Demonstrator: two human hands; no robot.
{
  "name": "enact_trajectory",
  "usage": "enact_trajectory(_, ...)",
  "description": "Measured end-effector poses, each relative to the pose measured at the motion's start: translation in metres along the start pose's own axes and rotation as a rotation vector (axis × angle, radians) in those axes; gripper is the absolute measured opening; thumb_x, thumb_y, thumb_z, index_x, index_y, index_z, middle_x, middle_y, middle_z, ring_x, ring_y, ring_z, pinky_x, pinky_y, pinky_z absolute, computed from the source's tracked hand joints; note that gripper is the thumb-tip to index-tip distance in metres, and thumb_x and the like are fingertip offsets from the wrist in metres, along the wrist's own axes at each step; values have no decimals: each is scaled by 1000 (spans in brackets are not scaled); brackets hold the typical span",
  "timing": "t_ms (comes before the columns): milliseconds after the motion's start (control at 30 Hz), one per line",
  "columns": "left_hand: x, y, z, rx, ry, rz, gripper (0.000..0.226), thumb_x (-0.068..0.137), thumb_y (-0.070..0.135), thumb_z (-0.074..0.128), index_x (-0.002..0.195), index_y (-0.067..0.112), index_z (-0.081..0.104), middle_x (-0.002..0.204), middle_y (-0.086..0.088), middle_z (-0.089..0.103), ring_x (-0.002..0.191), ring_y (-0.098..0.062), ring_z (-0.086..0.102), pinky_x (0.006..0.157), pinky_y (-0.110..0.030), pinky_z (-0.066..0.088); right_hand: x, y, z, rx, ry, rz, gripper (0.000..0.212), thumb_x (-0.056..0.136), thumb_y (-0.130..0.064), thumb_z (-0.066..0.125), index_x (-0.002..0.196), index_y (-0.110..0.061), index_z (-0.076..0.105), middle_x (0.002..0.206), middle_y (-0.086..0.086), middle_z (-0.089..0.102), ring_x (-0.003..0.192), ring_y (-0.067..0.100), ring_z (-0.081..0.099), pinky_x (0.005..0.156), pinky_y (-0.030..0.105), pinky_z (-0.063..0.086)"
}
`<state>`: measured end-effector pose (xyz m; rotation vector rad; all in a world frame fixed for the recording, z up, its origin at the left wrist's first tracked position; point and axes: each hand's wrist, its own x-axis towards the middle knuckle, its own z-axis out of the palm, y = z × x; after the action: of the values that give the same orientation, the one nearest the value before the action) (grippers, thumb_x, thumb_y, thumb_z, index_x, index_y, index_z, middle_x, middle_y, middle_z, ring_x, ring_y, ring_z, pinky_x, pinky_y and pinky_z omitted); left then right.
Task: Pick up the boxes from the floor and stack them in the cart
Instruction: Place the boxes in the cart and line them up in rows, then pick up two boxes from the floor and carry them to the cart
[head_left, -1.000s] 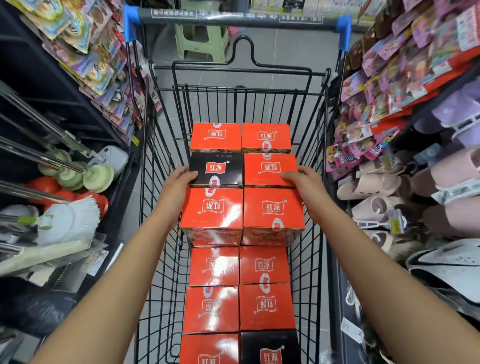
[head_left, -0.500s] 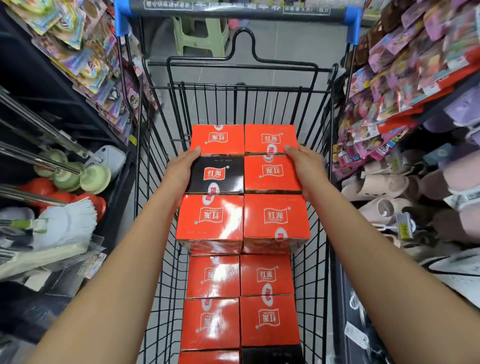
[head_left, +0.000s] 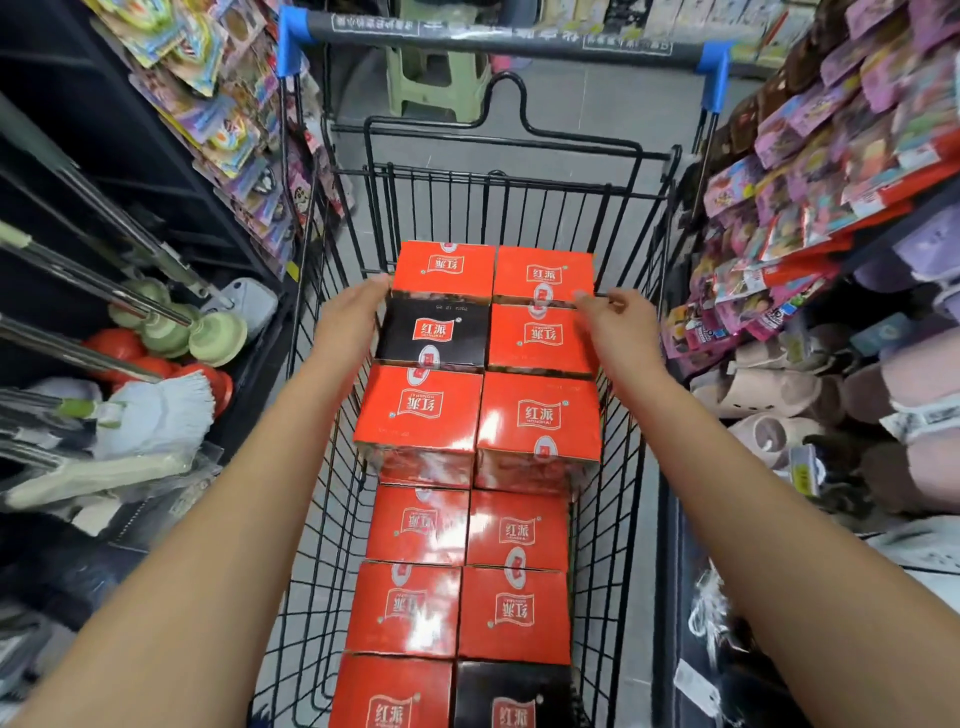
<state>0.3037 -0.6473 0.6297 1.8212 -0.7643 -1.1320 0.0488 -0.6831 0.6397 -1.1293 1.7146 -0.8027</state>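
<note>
The black wire cart (head_left: 545, 208) carries boxes in two columns. On its bottom lie the lower red boxes (head_left: 514, 530), with a near black box (head_left: 511, 696) at the right. Farther away, the upper red boxes (head_left: 540, 415) and a far black box (head_left: 436, 332) stand higher.

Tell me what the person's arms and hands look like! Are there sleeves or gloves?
No sleeves and no gloves. The left arm and right arm are bare all the way to the picture's edge. The left hand and right hand are bare too, and no watch or bracelet shows at either wrist.
</note>
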Motion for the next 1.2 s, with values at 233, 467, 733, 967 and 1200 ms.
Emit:
enact_trajectory(233, -102, -7, -49, 427, 175, 217, 65, 86, 64, 46, 136, 23, 52, 133, 5, 58, 122, -13, 52, 106, -33, 39, -88, -22, 11, -469, -158, -494, 56, 93, -37, 57, 139, -7, 45, 137, 14, 51, 131, 33, 39, 110, 40, 30)
enact_trajectory(467, -246, -37, -126, 1090, 417, 220, 70, 87, 60, 31, 133, 11, 52, 121, -19, 62, 107, -38, 58, 86, -44, 48, -210, -47, 63, -878, -463, -984, 53, 92, -45, 53, 125, -4, 51, 117, 19, 54, 114, 38, 45, 101, 45, 34)
enact_trajectory(733, -425, -129, -236, 1096, 643, -77, 69, 85, 61, 28, 128, 13, 54, 112, -14, 64, 101, -38, 59, 82, -45, 47, -402, -22, 133, -937, -801, -1318, 53, 91, -42, 56, 126, -2, 52, 118, 23, 54, 114, 40, 47, 95, 44, 39)
enact_trajectory(967, -612, -247, -315, 932, 822, -348, 74, 80, 64, 26, 125, 13, 56, 107, -16, 67, 96, -38, 63, 80, -45, 49, -618, 41, 193, -1015, -1120, -1547, 56, 93, -46, 48, 134, -8, 44, 129, 17, 49, 122, 36, 40, 102, 43, 34)
enact_trajectory(1200, -800, -356, -356, 821, 1017, -689, 71, 87, 63, 31, 133, 14, 51, 124, -11, 62, 114, -34, 55, 97, -43, 39, -816, 122, 219, -1042, -1419, -1777, 56, 95, -47, 47, 134, -8, 43, 130, 16, 50, 121, 34, 41, 102, 40, 32)
